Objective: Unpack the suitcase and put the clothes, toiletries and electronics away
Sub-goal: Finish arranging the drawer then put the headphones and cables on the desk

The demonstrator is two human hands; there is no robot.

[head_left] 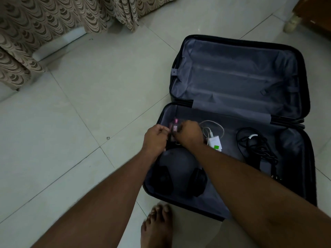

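Observation:
A black suitcase (302, 72) lies open on the floor, its far half bare grey lining. In the near half, at the far left corner, my left hand (156, 136) and my right hand (190, 134) both grip a small pink and dark item (174, 125); the item is blurred. Black headphones (198, 179) lie under my forearms. A white charger with a cable (215, 142) sits just right of my right hand. Further right lies a coiled black cable with its adapter (258, 149).
Pale tiled floor (89, 113) spreads to the left of the suitcase. A patterned curtain (44, 24) hangs at the top left. A wooden furniture leg (292, 22) stands at the top right. My bare foot (157, 224) is at the suitcase's near edge.

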